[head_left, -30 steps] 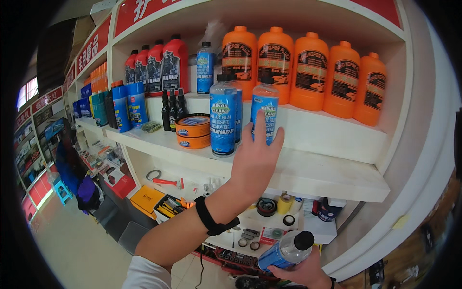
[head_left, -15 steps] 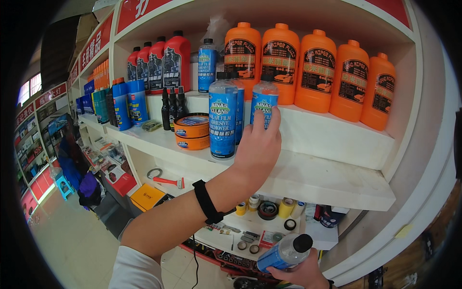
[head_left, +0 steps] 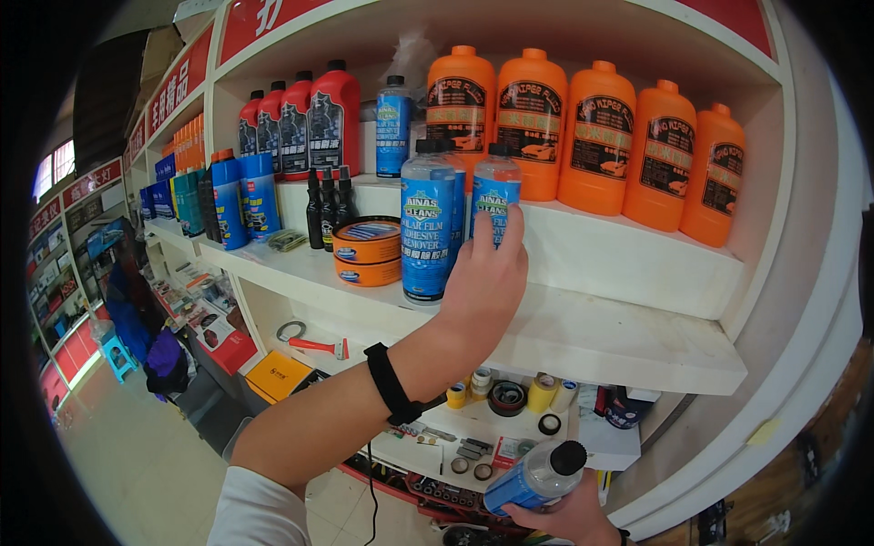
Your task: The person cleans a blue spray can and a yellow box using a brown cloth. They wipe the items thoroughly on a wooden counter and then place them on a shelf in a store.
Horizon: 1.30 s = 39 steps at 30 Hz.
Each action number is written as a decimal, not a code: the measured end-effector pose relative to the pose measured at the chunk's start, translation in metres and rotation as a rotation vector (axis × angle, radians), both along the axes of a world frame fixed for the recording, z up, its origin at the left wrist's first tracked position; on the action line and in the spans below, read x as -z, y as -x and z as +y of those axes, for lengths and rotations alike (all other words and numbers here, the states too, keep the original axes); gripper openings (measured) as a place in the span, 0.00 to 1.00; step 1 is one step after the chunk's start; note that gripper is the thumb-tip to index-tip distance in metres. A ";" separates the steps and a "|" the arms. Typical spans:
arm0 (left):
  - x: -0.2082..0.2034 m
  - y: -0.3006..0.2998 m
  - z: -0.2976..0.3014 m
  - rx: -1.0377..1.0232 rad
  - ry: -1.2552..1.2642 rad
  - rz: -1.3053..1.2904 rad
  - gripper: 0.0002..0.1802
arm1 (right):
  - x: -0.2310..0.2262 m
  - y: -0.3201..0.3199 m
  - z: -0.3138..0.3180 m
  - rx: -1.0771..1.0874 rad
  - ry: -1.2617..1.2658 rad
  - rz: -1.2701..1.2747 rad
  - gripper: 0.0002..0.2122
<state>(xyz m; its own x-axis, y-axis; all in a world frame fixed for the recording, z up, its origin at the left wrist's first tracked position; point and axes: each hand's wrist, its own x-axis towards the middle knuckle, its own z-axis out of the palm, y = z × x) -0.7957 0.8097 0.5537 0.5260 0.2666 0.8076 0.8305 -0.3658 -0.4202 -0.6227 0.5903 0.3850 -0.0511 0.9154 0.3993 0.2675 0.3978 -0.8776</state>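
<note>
My left hand point(head_left: 482, 282) reaches up to the shelf, its fingers curled against a clear bottle point(head_left: 496, 178) with a blue label and black cap. The bottle stands upright; its lower part and my thumb are hidden behind the hand. Just left of it stands a matching bottle point(head_left: 426, 232) at the shelf's front, with another partly hidden behind. Low at the right, my right hand point(head_left: 574, 519) is closed around a third clear bottle point(head_left: 535, 478) of the same kind, tilted, black cap toward the upper right.
Orange jugs point(head_left: 596, 136) line the raised step at the right. Red bottles point(head_left: 333, 118) and a single blue bottle point(head_left: 392, 127) stand farther left. Stacked orange tins point(head_left: 367, 250) and small black spray bottles point(head_left: 328, 209) sit left of the front bottle. Tape rolls point(head_left: 506, 398) lie on the lower shelf.
The bottle at my left hand has shifted slightly left, closer to the front bottle, and the hand has moved with it. My right hand still holds its bottle low down.
</note>
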 end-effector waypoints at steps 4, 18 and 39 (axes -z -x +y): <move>0.001 0.008 -0.002 0.017 0.000 -0.020 0.23 | -0.011 0.003 -0.001 0.025 -0.038 -0.164 0.32; 0.088 0.108 -0.085 0.557 0.243 -0.640 0.23 | -0.185 0.061 0.098 0.189 -0.378 -0.059 0.32; 0.097 0.079 -0.071 0.431 0.283 -0.540 0.37 | -0.174 0.084 0.158 0.299 -0.393 -0.308 0.23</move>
<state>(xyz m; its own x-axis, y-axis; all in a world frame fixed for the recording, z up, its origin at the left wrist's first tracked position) -0.8746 0.7390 0.4564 0.1806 0.3619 0.9145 0.6530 -0.7395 0.1637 -0.7064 0.7480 0.5591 0.0195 0.6943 0.7194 0.6379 0.5454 -0.5436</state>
